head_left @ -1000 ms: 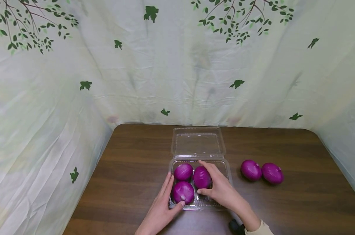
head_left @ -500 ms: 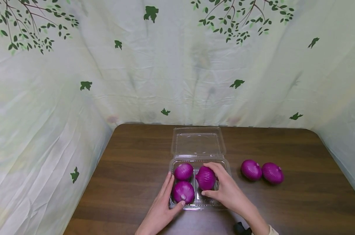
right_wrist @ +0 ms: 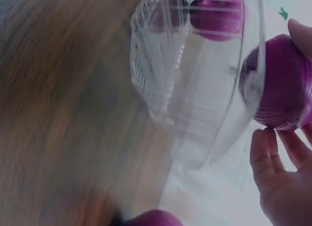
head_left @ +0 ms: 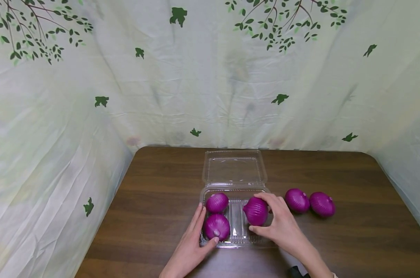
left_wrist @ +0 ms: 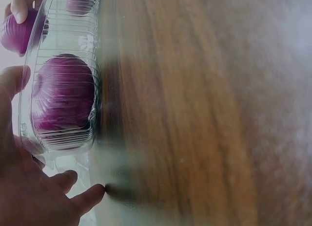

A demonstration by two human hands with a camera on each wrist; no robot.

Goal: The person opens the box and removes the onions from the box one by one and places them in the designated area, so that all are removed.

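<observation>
A clear plastic clamshell container [head_left: 236,222] stands with its lid folded back. Two red onions, a back one [head_left: 217,203] and a front one [head_left: 216,227], lie along its left half. My left hand [head_left: 190,247] braces the container's left front corner, fingers straight along the side and thumb at the front rim. In the left wrist view, the thumb touches the rim beside the front onion [left_wrist: 63,94]. My right hand [head_left: 282,227] holds a third red onion [head_left: 256,211] between thumb and fingers. The right wrist view shows this onion [right_wrist: 285,84] above the rim.
Two more red onions, one nearer [head_left: 297,200] and one farther right [head_left: 322,204], sit side by side on the brown wooden table [head_left: 362,231]. The clear lid [head_left: 235,168] lies behind the container. A leaf-printed white cloth [head_left: 210,77] hangs around the table.
My right hand has moved right with its onion, away from the two onions in the container's left half. The left hand and container have stayed put.
</observation>
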